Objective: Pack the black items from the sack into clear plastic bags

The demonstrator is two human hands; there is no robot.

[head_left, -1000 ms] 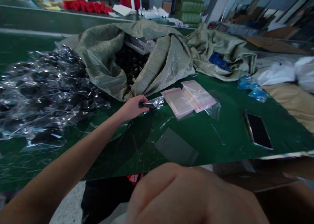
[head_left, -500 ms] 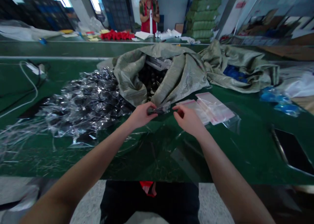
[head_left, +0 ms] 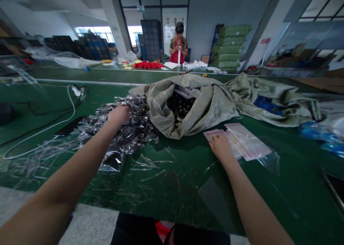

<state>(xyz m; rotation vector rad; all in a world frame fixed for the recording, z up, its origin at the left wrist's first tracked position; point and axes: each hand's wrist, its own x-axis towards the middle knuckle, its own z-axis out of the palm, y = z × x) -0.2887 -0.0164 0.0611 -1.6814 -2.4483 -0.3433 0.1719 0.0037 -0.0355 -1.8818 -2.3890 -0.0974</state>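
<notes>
My left hand (head_left: 119,114) is over the top of a heap of black items in clear plastic bags (head_left: 131,128). Its fingers are curled round a small dark bagged item, mostly hidden by the hand and the heap. To the right, my right hand (head_left: 220,147) rests on a flat stack of clear plastic bags (head_left: 248,143) with pinkish edge strips. Its fingertips are bent together at the near left bag's edge. Between and beyond the hands lies an open greenish woven sack (head_left: 215,94), with shiny round black pieces (head_left: 181,107) inside.
Thin clear plastic strips (head_left: 150,162) are scattered over the green table (head_left: 185,187). A white cable (head_left: 71,101) curls at left. Another woven sack (head_left: 292,98) holds something blue at right, and a phone (head_left: 334,187) lies at the right edge. Across the table stands a person (head_left: 178,51).
My left hand has moved left from the sack's front onto the heap, carrying a small dark bagged item. My right hand has come down onto the clear bags. The view has tilted up.
</notes>
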